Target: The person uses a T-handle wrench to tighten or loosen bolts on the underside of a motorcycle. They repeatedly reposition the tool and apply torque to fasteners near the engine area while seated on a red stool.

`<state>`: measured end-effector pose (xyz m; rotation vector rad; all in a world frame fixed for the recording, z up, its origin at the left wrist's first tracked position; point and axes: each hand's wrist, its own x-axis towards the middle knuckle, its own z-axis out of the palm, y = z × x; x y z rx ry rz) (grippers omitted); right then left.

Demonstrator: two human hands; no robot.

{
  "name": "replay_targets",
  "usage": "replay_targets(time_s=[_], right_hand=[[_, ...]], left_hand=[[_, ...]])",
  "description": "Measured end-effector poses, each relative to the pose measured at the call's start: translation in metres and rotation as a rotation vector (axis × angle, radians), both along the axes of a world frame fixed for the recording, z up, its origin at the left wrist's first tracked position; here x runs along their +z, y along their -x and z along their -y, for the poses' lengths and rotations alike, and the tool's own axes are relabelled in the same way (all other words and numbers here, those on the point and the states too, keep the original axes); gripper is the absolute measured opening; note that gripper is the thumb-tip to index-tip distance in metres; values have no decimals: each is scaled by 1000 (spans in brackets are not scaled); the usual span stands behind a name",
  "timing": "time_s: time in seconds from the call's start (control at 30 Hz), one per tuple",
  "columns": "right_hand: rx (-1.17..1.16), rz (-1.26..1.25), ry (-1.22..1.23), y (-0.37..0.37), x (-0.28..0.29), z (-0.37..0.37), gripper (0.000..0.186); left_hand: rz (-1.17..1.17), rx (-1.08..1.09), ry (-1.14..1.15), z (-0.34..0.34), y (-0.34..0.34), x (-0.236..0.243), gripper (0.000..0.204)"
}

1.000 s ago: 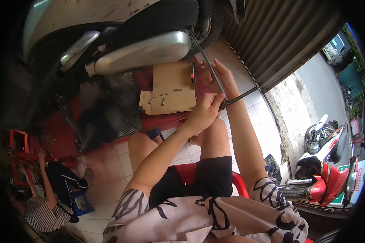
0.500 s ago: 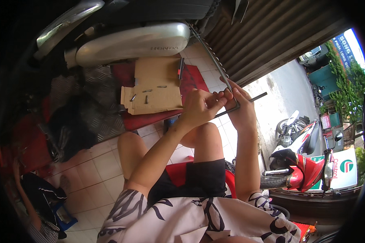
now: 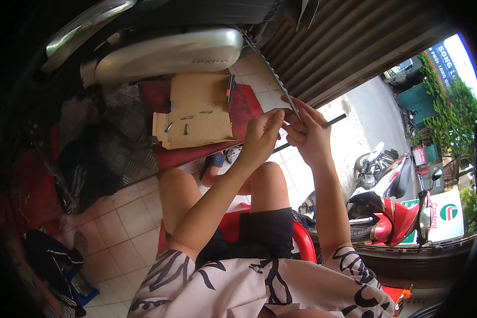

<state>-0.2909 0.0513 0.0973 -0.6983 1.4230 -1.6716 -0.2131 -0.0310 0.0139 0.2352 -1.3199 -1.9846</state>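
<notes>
My right hand (image 3: pixel 314 139) is closed around a straight dark bar (image 3: pixel 336 121), whose ends stick out on both sides of the fingers. A long thin strip with a notched edge (image 3: pixel 273 71), rather like a chain, runs down from the motorcycle into the same hand. Close on its left, my left hand (image 3: pixel 262 135) has thumb and fingers pressed together; what they pinch is hidden. Left of the hands, a flattened cardboard sheet (image 3: pixel 199 130) carries several small metal pins (image 3: pixel 186 129). A black and red object (image 3: pixel 230 89) stands at its right edge.
Above the cardboard is a motorcycle's silver cover (image 3: pixel 164 55). A ribbed metal shutter (image 3: pixel 328 47) rises at upper right. Beneath the cardboard is a red platform (image 3: pixel 244 103). A red motorcycle (image 3: pixel 381 217) stands at right. Another person's dark-trousered leg (image 3: pixel 50 254) is at lower left.
My left hand has shifted slightly left and its thumb now points up, a little apart from the right hand. The right hand's fingers have closed further over the bar and strip.
</notes>
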Motion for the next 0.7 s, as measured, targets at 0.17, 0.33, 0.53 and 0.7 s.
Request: replay_targets(time_s=[0.17,0.33,0.53,0.7], right_hand=[[-36,-250,-71,12,5,-7,35],[-16,-1316,-291,-10,14,6,52],[77,-1683,-461,-16,18,11,64],[129,-1689,-445,-17,18,8,68]], left_hand=[[80,43,142,-9,7,9,29],[-96,48,24,-13,16,-1,27],[-308,-219,-448,1,9,3,21],[-264,-495,-468,25,6,-20,22]])
